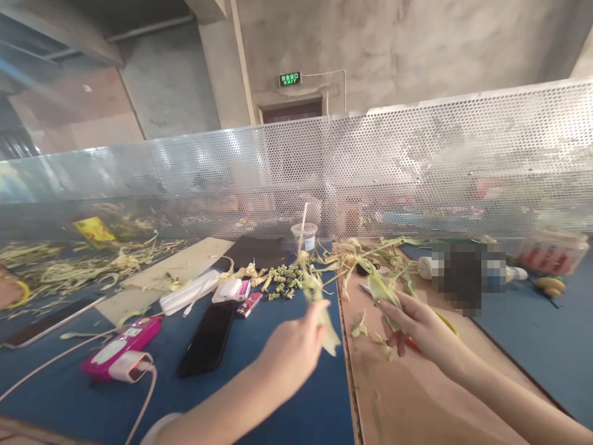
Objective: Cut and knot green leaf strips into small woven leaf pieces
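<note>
My left hand (301,337) is closed in a pinch on a pale green husk strip (330,337), blurred by motion; parts of it stick out above and below the fingers. My right hand (417,321), closed too, grips another pale husk leaf (383,289). A pointed metal tip (365,287) and an orange-red handle (412,343) show around this hand, apparently scissors partly hidden by the fingers. Beyond my hands lie a pile of small knotted green pieces (283,281) and a bundle of loose husks (352,256). Husk scraps (359,324) lie on the brown board (407,402).
A black phone (208,340), a pink power strip (123,346) with cables and a white power strip (189,293) lie left. A plastic cup (304,236) with a straw stands before the perforated metal screen (393,167). Another person's hand (8,290) shows far left, a jar (552,250) right.
</note>
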Demonstrator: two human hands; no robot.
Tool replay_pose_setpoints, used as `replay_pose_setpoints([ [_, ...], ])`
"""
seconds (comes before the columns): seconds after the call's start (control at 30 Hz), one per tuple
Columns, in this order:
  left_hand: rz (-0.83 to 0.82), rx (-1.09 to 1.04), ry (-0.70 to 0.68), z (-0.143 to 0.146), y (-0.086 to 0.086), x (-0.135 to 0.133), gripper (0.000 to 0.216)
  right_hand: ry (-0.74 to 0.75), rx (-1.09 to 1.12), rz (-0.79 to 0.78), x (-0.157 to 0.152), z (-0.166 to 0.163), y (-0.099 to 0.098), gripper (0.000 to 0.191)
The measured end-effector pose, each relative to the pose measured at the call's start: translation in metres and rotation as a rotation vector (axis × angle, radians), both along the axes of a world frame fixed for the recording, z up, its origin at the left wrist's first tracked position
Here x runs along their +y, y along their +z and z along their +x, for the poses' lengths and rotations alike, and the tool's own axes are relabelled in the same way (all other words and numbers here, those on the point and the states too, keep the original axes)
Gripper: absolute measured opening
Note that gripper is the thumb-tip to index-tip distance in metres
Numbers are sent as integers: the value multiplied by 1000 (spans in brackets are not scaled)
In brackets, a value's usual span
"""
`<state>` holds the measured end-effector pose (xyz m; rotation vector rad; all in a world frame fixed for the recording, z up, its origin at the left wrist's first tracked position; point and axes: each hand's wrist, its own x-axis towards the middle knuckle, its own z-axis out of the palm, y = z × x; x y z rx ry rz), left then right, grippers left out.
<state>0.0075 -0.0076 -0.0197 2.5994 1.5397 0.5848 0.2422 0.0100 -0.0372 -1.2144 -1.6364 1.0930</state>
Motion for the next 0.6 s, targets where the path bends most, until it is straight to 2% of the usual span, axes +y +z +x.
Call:
replay_pose_setpoints([
  [0.07,37,8,-114,27,-9,2,34,-18,75,0,-4,-5,-2,31],
  [0.13,73,14,-162,43,-15,9,33,-39,117,11,-7,-9,-4,29],
  [0.23,184,30,-185,49,-23,23,35,-88,97,46,-9,-11,-8,31],
  [0.33,237,15,-213,45,-31,30,37,-215,-17,160,-9,-10,-14,33],
  [0.43,147,-112,-190,42,-34,28,35,-306,-142,250,-11,-11,-19,31],
  [0.6,-20,-409,-223,42,-29,23,30,-267,-346,364,-12,-29,-22,27],
])
